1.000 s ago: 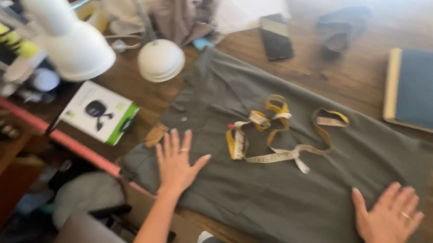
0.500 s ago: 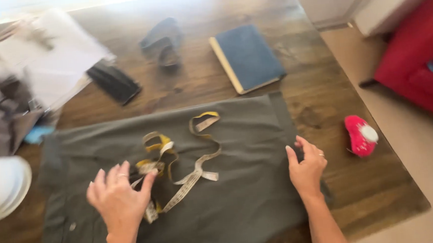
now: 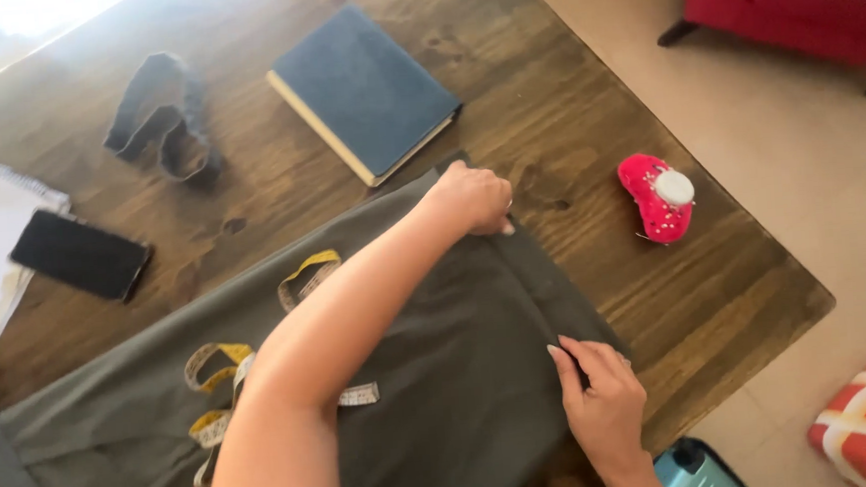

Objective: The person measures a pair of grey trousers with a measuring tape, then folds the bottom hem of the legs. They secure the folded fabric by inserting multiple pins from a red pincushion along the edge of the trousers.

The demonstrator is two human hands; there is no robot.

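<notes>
Nearest to us, the right hand (image 3: 603,404) lies on the near right part of the grey-green cloth (image 3: 461,372), fingers mostly straight and close together with their tips on a fold close to the cloth's right edge; we cannot tell whether it pinches the fabric or only presses on it. The cloth is spread flat over the near half of the wooden table (image 3: 736,285), from the left edge of view to its right hem. To the left on the cloth lies a yellow and white measuring tape (image 3: 220,362) in loose loops, partly hidden under the left forearm, which crosses the cloth on a diagonal. Farther on, the left hand (image 3: 470,199) is curled into a loose fist at the far right corner of the cloth, fingers tucked down onto its edge; whether it has the fabric in a grip we cannot tell. Right of that hand, apart from the cloth, a pink pincushion (image 3: 659,198) with a white cap sits on the bare wood. Beyond lie a closed blue book (image 3: 363,89), a black phone (image 3: 80,255) at the left, and 1 curled grey strap (image 3: 160,120) at the far side.
</notes>
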